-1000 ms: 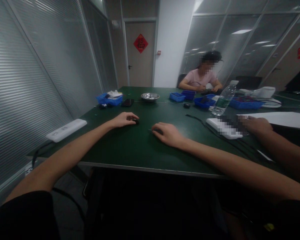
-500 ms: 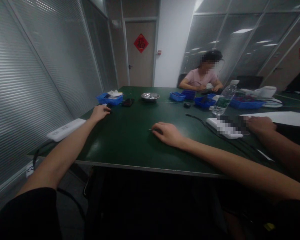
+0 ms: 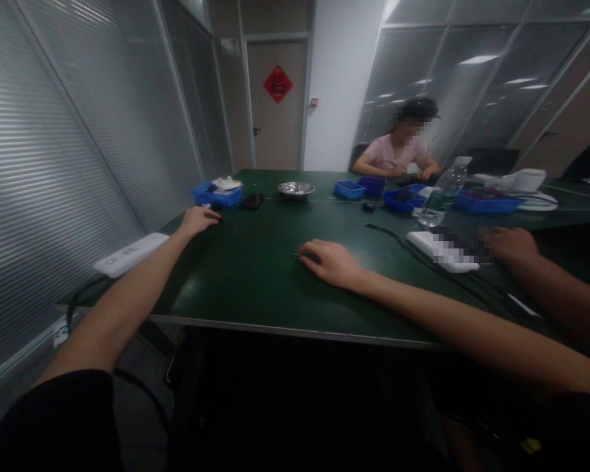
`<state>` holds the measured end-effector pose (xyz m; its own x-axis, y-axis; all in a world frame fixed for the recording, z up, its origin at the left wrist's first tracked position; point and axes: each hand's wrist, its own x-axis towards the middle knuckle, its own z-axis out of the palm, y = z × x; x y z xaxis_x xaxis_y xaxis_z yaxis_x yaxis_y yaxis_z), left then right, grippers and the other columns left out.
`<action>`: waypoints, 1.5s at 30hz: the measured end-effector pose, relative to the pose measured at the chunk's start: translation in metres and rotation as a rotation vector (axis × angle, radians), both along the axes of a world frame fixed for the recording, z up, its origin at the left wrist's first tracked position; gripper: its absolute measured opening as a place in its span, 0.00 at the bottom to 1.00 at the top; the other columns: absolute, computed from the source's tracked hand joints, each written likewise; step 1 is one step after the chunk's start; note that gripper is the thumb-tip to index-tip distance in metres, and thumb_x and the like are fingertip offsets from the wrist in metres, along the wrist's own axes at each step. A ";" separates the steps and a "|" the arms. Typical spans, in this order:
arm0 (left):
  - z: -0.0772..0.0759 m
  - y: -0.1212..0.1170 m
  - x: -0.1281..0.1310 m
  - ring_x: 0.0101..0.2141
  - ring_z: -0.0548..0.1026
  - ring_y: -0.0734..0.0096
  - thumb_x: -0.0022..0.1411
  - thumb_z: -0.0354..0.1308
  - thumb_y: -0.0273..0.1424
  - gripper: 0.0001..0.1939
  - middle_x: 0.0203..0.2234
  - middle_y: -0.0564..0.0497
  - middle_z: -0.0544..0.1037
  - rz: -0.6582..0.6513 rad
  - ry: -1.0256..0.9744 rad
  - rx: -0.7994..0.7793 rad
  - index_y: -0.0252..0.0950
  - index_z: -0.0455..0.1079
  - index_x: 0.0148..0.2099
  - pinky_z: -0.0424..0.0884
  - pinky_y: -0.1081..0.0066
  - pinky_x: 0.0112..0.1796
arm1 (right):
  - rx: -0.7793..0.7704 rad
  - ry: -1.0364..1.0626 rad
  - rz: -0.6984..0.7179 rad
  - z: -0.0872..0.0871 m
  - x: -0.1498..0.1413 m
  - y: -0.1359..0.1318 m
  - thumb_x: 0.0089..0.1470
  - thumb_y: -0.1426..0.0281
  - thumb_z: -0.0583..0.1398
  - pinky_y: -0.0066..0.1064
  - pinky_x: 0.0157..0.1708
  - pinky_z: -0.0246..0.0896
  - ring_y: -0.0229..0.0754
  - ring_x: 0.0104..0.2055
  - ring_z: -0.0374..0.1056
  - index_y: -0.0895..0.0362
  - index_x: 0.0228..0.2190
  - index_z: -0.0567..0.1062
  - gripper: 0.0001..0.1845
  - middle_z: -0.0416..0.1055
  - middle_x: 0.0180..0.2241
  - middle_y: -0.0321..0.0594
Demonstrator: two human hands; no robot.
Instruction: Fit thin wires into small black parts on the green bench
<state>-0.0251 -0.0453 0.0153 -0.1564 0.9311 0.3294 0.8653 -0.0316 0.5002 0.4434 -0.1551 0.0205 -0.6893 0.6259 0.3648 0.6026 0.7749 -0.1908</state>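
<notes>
On the far left of the green table (image 3: 255, 288), my left hand (image 3: 197, 221) reaches forward, fingertips closed at a small dark object (image 3: 219, 219) too blurred to name. A blue tray (image 3: 201, 195) with white tissue lies just beyond it, and a black phone (image 3: 252, 201) is to its right. My right hand (image 3: 332, 262) rests on the table in the middle, its fingers curled. A thin metal tip (image 3: 295, 255) sticks out to the left of those fingers; the rest of that tool is hidden in the hand.
A steel bowl (image 3: 295, 191) stands at the back. Rightward are blue trays (image 3: 350, 191), a water bottle (image 3: 442, 193), a white box (image 3: 423, 246) and black cables (image 3: 388, 231). Another person's hand (image 3: 514, 246) is beside the box. Someone sits opposite. A white power strip (image 3: 128, 255) lies left.
The fingers of my left hand have shifted slightly to the right and forward. My right hand stays put. The white sheet by the other person's hand is no longer in view.
</notes>
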 end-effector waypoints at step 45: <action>0.004 -0.084 0.197 0.45 0.79 0.62 0.64 0.67 0.37 0.12 0.43 0.45 0.83 -1.085 -0.242 -0.078 0.37 0.83 0.46 0.72 0.63 0.50 | 0.019 0.033 0.138 0.001 0.000 -0.002 0.69 0.66 0.56 0.33 0.44 0.65 0.44 0.44 0.72 0.54 0.51 0.75 0.13 0.75 0.46 0.44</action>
